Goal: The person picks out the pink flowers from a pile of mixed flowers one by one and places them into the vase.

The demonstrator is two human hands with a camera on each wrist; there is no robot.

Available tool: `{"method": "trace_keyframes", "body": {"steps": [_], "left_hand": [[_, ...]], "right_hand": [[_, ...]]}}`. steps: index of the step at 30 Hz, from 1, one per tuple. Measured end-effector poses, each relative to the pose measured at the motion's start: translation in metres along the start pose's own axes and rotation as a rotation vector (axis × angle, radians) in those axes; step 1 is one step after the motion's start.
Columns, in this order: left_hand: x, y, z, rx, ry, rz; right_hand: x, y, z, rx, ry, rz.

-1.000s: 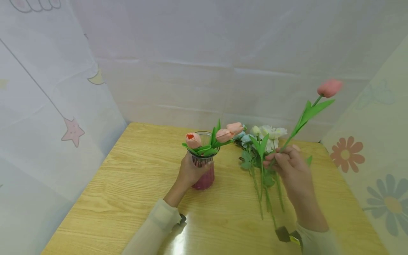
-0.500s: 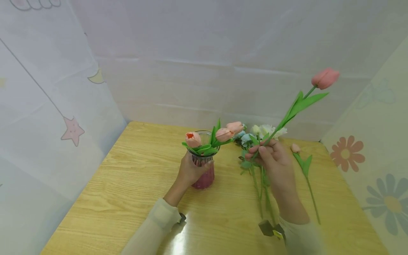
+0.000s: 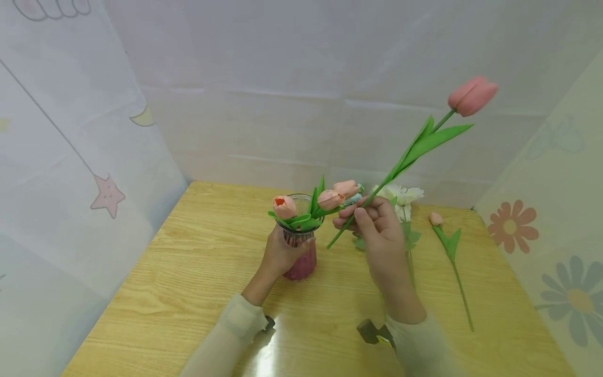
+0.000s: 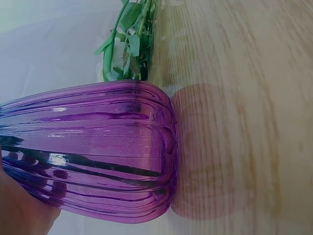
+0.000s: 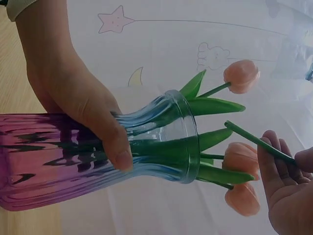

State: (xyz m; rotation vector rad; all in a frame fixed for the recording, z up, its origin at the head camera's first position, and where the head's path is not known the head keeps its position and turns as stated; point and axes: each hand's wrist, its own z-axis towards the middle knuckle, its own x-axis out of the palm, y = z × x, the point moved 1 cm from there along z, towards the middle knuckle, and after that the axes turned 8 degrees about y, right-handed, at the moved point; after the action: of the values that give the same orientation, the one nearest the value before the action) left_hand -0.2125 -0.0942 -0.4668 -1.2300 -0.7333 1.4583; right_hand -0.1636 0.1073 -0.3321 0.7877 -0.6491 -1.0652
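A ribbed glass vase (image 3: pixel 301 262), purple-pink below and bluish at the neck, stands upright on the table. My left hand (image 3: pixel 282 251) grips its neck, thumb wrapped across the front in the right wrist view. Several peach tulips (image 5: pixel 242 156) with green leaves stand in the vase, their heads above the rim. My right hand (image 3: pixel 379 238) pinches the stem of a pink tulip (image 3: pixel 472 97) between thumb and fingers. That tulip leans up to the right, and its bare stem end points down at the vase, close to the rim but apart from it.
White flowers (image 3: pixel 400 196) and leafy stems lie on the wooden table (image 3: pixel 188 262) behind my right hand, partly hidden. A single peach tulip (image 3: pixel 453 251) lies farther right. Fabric walls with printed stars and flowers close off the back and sides.
My right hand has moved left with the pink tulip, bringing the stem end near the vase. The peach tulip lying at the right has come into full view. My left hand stays on the vase.
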Motion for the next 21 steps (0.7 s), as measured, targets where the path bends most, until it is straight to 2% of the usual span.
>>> {"method": "trace_keyframes", "body": {"steps": [7,14,21], "left_hand": [[0.001,0.002,0.001,0.007,-0.009,0.031],[0.001,0.002,0.001,0.029,-0.018,0.021],[0.001,0.004,0.0,0.05,-0.013,0.038]], "right_hand": [[0.02,-0.005,0.007,-0.085,-0.038,-0.003],[0.038,-0.011,0.015,-0.219,-0.012,-0.063],[0.049,-0.021,0.019,-0.312,-0.046,-0.144]]}}
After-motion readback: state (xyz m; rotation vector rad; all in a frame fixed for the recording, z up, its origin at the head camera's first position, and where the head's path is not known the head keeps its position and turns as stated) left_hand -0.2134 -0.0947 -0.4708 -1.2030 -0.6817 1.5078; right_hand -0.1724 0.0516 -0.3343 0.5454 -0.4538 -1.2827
